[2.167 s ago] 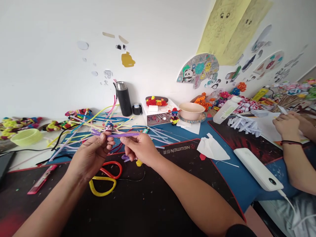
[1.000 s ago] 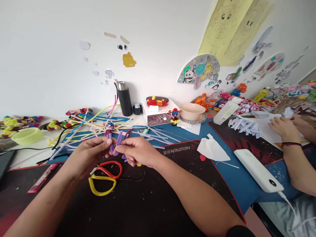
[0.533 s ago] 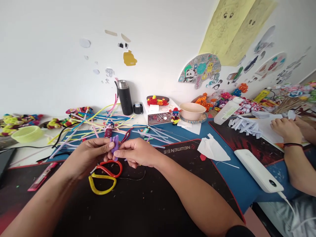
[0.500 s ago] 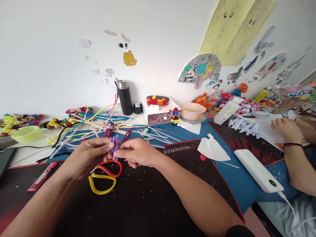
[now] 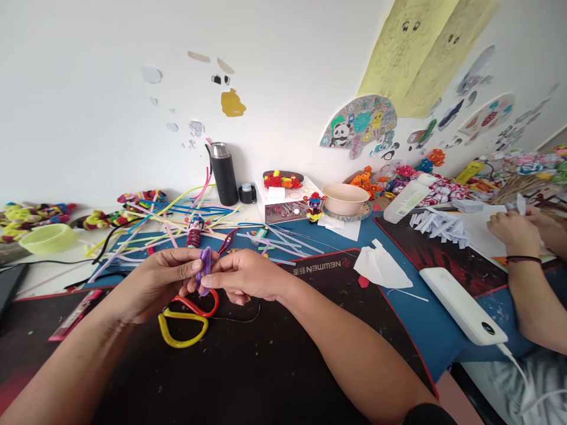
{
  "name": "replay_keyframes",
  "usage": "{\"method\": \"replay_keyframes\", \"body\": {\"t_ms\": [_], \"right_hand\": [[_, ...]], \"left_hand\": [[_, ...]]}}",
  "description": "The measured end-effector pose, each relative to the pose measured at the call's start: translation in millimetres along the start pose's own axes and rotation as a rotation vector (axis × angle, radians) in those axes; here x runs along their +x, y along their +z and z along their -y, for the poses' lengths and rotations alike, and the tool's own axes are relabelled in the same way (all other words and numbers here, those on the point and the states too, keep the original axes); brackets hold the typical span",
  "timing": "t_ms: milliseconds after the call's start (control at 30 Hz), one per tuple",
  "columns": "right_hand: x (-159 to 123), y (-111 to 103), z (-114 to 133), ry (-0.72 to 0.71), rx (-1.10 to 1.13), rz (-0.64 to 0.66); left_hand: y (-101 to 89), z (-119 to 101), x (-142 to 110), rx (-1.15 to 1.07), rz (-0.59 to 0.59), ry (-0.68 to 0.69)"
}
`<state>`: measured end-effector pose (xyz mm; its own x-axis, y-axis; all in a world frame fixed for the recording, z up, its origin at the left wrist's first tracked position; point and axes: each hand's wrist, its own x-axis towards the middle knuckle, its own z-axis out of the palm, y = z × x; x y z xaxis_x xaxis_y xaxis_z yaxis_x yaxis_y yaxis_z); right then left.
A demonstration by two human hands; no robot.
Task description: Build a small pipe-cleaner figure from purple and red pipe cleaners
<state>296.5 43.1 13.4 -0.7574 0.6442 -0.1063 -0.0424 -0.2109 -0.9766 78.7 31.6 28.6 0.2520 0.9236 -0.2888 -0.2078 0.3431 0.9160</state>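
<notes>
My two hands meet above the dark mat [image 5: 287, 366]: the left hand [image 5: 153, 280] pinches a folded purple strip [image 5: 204, 271] between thumb and fingers, and the right hand [image 5: 250, 274] pinches it from the other side, thumb on its lower part. The strip stands roughly upright between them, clear of the bench [image 5: 410, 313]. As I judge it, the main risk lies in the fold: if one pinch loosens, a springy core could open the loops, and uneven pressure might skew them or kink the strip. A low swing of the wrists could catch the scissors [image 5: 181, 343], whose handles lie just below the fingers, or snag the thin black cord [image 5: 248, 321] nearby. Materials: the strip looks fuzzy and soft, bent into narrow, rounded loops lying side by side; the scissors show smooth, wide handles, one red, one yellow. Just beyond the left hand is a small doll [image 5: 194, 236] with a dark red, ridged body; whether the strip is joined to it I cannot tell. Behind it, long thin strips [image 5: 173, 202] cross in a loose tangle, near a smooth black cylindrical flask [image 5: 224, 183] with a metallic cap.
</notes>
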Motion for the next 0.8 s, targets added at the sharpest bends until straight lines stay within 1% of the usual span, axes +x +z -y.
{"method": "replay_keyframes", "body": {"t_ms": [67, 200, 333, 433, 500, 600, 700, 800], "right_hand": [[0, 0, 0, -0.007, 0.011, 0.023], [0, 1, -2, -0.008, 0.034, 0.026], [2, 2, -3, 0.000, 0.069, -0.038], [3, 3, -2, -0.010, 0.047, -0.125], [3, 4, -1, -0.030, -0.008, -0.187], [3, 5, -2, -0.097, -0.181, -0.290], [3, 7, -5, -0.159, -0.364, -0.388], [4, 9, -8, -0.181, -0.500, -0.425]], "left_hand": [[1.0, 0, -1, -0.011, -0.007, -0.015], [0.8, -1, -1, -0.006, -0.025, 0.007], [0.3, -3, 1, 0.000, -0.085, 0.068], [2.8, -5, 2, 0.021, -0.142, 0.140], [5.0, -5, 3, 0.020, -0.203, 0.185], [7.2, -5, 3, 0.006, -0.282, 0.231], [9.4, -4, 3, 0.006, -0.317, 0.272], [14.2, -3, 3, 0.032, -0.346, 0.304]]}}
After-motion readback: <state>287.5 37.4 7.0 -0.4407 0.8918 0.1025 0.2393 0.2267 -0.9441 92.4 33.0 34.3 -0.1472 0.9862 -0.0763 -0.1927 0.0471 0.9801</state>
